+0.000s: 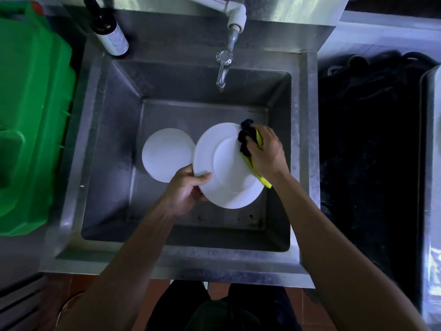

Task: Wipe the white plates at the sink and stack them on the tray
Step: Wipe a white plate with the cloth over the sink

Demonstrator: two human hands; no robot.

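Step in hand: wiping, by my reading; a white plate is held over the sink, face up toward the camera and slightly tilted.
Left hand: the left hand grips the plate's lower-left rim, thumb on the upper face, fingers curled under.
Right hand: the right hand clutches a bunched cloth, dark on one side and yellow on the other, and presses it on the plate's upper-right rim.
Key relation: the cloth sits at the upper right of the plate, the holding hand diagonally opposite at the lower left; the unwiped face lies down and left of the cloth, so a stroke would likely run along that diagonal toward the left hand.
Nearer hand: the right hand is the one on the wiping surface; the left only steadies.
Sink contents: a second plate lies on the sink floor at centre-left of the frame, partly overlapped by the held plate; whether more lie under it I cannot tell.
Tap: the tap hangs above, at upper centre; no water visibly running.
Tray: no tray can be told for certain; a dark area fills the right of the frame.
Other: a green container at the left, a dark bottle on the sink's upper-left corner.
Progress: stacking not yet done for either plate.
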